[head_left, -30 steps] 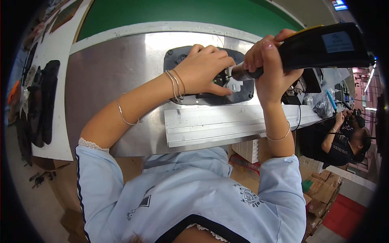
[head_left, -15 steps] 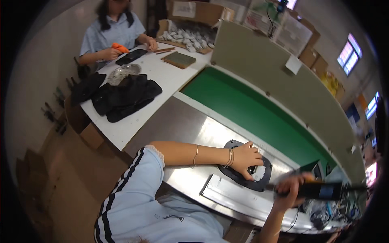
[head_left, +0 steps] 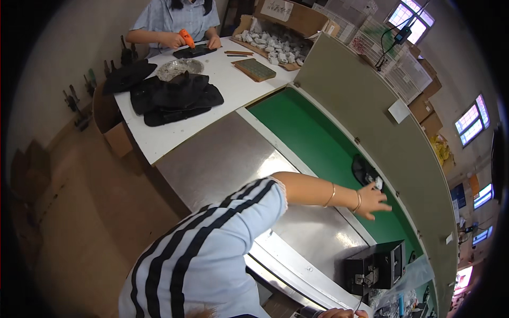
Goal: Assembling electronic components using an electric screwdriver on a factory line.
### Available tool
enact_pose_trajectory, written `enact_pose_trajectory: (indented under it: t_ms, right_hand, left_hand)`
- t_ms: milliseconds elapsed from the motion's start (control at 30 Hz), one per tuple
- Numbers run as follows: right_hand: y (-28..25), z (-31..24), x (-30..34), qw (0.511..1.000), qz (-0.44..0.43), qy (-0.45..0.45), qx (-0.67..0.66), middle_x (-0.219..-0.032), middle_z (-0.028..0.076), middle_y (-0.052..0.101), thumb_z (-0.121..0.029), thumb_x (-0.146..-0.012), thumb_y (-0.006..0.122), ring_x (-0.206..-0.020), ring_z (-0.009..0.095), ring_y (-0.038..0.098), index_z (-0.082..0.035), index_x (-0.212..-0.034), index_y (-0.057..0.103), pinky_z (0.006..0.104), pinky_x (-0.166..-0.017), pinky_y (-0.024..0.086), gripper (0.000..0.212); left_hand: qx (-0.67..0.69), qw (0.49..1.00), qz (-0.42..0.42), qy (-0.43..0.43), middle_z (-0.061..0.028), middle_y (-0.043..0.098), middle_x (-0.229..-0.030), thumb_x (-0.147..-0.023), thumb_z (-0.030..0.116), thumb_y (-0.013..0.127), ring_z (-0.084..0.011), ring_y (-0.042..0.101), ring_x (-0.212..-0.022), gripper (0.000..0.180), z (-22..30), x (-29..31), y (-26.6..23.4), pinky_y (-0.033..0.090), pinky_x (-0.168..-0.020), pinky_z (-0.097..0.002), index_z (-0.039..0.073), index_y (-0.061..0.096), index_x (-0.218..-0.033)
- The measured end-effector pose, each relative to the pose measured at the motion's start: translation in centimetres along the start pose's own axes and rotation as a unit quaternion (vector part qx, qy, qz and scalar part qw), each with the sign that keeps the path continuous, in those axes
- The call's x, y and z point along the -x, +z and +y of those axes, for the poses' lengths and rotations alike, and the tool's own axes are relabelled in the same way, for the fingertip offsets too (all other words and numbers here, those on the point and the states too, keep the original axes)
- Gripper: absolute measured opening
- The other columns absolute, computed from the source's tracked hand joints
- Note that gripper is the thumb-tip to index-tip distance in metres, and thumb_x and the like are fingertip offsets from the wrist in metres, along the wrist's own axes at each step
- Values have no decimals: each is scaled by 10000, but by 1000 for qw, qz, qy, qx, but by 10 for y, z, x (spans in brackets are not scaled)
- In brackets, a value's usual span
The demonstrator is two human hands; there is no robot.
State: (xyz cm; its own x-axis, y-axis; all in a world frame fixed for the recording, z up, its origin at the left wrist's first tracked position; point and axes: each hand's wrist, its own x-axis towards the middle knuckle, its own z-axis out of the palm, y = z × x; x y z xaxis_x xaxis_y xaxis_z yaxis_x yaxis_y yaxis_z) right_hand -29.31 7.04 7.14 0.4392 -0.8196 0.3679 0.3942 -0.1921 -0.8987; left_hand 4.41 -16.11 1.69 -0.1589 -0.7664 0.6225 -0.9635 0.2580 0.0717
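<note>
Over the green conveyor belt (head_left: 313,143), my left hand (head_left: 373,202) is stretched out with its fingers spread and nothing in it. Just beyond its fingers lies a black moulded part (head_left: 362,168) with a small white piece on it, resting on the belt against the far wall. It is partly hidden by my hand. My right hand (head_left: 342,314) shows only in part at the lower edge. Its fingers are curled at a dark electric screwdriver (head_left: 310,312), most of which is out of view.
A black metal box (head_left: 366,273) stands on the steel bench (head_left: 212,148), near clear plastic bags (head_left: 413,278). At the white table (head_left: 143,140), a co-worker holds an orange glue gun (head_left: 186,38). Black parts (head_left: 175,98) are piled there; a carton (head_left: 302,24) holds white pieces.
The black part went from the steel bench onto the green belt. My left hand reached right and let go of it. My right hand dropped to the lower edge with the screwdriver.
</note>
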Motion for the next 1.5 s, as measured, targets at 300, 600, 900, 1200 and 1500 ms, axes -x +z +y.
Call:
enact_pose_trajectory:
  t_ms: [300, 600, 900, 1200, 1500]
  right_hand:
    - [-11, 22, -28, 986, -131, -23, -100, -643, 133, 536, 14, -874, 658, -452, 176, 445, -9, -1305, 397, 323, -441, 445, 505]
    - [-8, 45, -34, 965, -189, -14, -183, -682, 116, 554, 29, -866, 644, -475, 159, 442, -22, -1226, 488, 296, -443, 424, 395]
    - [9, 40, -27, 990, -87, -47, -99, -657, 91, 537, -18, -865, 668, -484, 151, 439, -19, -1207, 480, 294, -460, 431, 390]
    - [58, 19, -3, 999, -26, -32, -30, -671, 72, 473, -115, -920, 601, -567, 163, 487, -37, -1082, 478, 292, -511, 458, 218]
    - [64, 6, 8, 1000, 14, -18, 13, -673, 46, 481, -30, -854, 659, -522, 121, 436, -45, -1183, 467, 250, -463, 394, 381]
  left_hand:
    - [137, 989, -56, -23, -97, 516, -1328, -859, 351, 649, -255, 511, -1203, 617, 39, 173, -146, 322, -1038, -470, 213, 448, -1426]
    - [125, 969, 45, -209, -86, 560, -1270, -894, 297, 598, -243, 549, -1144, 520, 24, 255, -182, 387, -992, -388, 179, 495, -1390]
    - [149, 966, 15, -210, -125, 497, -1356, -901, 268, 597, -273, 529, -1182, 539, 23, 259, -188, 395, -1012, -421, 194, 471, -1420]
    - [181, 964, 53, -187, -133, 530, -1308, -893, 231, 603, -285, 558, -1139, 524, 24, 262, -186, 453, -982, -396, 177, 493, -1402]
    - [237, 947, 61, -209, -131, 541, -1315, -886, 178, 604, -311, 573, -1148, 476, 29, 257, -189, 465, -993, -379, 119, 539, -1354]
